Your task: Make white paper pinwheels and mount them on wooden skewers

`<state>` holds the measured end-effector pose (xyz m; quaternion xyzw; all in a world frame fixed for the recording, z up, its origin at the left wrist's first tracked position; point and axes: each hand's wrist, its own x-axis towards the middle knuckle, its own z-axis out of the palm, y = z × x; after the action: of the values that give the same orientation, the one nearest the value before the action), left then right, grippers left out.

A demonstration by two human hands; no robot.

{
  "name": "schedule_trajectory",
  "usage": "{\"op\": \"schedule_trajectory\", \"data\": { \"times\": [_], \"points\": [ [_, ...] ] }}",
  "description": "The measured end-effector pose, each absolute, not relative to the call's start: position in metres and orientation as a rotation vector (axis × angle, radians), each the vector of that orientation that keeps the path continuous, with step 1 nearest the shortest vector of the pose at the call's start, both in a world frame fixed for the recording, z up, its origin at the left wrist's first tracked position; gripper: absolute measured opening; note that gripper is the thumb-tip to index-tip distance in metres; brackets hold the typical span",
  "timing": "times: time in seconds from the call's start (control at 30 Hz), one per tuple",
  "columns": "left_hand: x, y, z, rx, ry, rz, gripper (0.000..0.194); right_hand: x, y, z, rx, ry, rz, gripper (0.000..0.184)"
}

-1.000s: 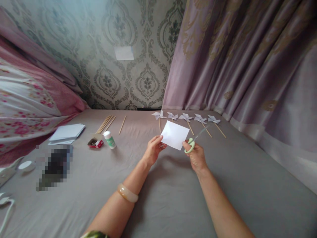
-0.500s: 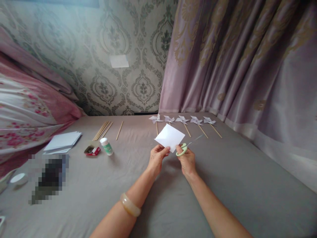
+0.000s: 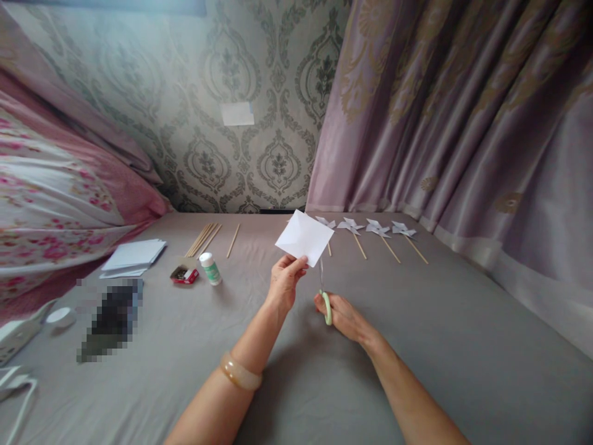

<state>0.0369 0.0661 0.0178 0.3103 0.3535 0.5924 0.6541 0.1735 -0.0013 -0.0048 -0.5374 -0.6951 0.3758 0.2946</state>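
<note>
My left hand point(image 3: 288, 279) pinches the lower corner of a white square of paper point(image 3: 304, 238), held up above the grey sheet. Faint crease lines show on the paper. In my right hand point(image 3: 340, 315) is a pair of scissors point(image 3: 327, 307) with pale green handles, gripped by the loops. Its blades point up and away, close to the paper's lower right edge; whether they touch it I cannot tell. Beyond the paper lies a row of several white paper pinwheels point(image 3: 378, 227) on wooden sticks, one of them mostly hidden behind the square.
To the left are several wooden sticks point(image 3: 204, 240), a lone stick point(image 3: 233, 241), a white-and-green glue bottle point(image 3: 210, 268), a small red box point(image 3: 184, 275) and a stack of white paper point(image 3: 133, 257). A power strip point(image 3: 21, 337) and a white round lid-like thing point(image 3: 60, 317) sit further left.
My right hand has come away from the paper and dropped lower, turning the scissors from pointing right to pointing up. My left hand has raised the paper. The view has shifted left.
</note>
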Motion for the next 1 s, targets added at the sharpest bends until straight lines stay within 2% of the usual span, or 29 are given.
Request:
{"op": "schedule_trajectory", "data": {
  "times": [1.0],
  "points": [
    [0.0412,0.0612,0.0159,0.721,0.823,1.312,0.032,0.1719,-0.0026,-0.0037,-1.402,-1.727,1.063,0.057]
  ]
}}
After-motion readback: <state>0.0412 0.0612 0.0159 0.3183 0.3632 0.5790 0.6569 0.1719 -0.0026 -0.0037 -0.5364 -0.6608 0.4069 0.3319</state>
